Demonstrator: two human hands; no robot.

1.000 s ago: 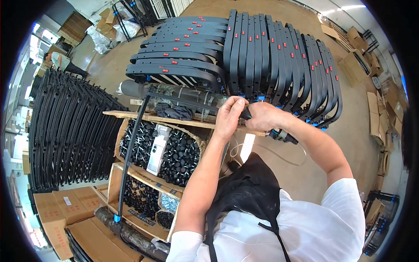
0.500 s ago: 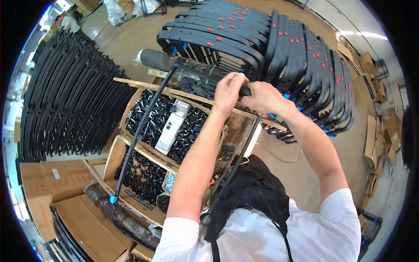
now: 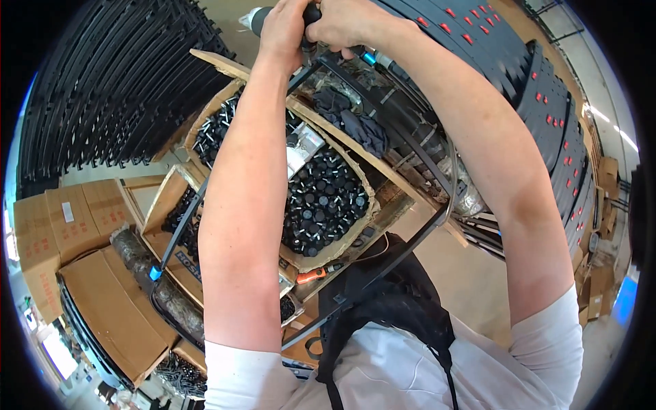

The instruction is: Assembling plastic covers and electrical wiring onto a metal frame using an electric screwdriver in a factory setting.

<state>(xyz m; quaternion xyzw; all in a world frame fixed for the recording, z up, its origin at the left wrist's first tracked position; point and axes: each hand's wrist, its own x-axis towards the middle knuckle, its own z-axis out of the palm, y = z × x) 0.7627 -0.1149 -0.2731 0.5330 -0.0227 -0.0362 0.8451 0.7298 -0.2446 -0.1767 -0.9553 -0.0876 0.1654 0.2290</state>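
Observation:
At the top of the view both my hands are close together, fingers curled in. My left hand (image 3: 283, 31) and my right hand (image 3: 345, 24) meet at a small black rounded piece (image 3: 311, 15); its kind is not clear. They are over the far corner of a black metal tube frame (image 3: 393, 263). A blue clip (image 3: 156, 273) is on the frame's near left side. Below my right hand is a thin part with a bright blue band (image 3: 369, 58); whether I hold it cannot be told. My left forearm covers part of the frame and the boxes.
Under the frame, a cardboard box holds black-headed bolts (image 3: 321, 205) and a silver-white block (image 3: 301, 150). An orange-handled tool (image 3: 311, 275) lies nearby. Black frames (image 3: 123, 89) are stacked at left; curved black frames with red clips (image 3: 553, 102) at right. Brown cartons (image 3: 109, 307) stand lower left.
Both hands have moved away from me and left, to the frame's far corner. The view has shifted, and the frame sits at a different angle beneath my arms.

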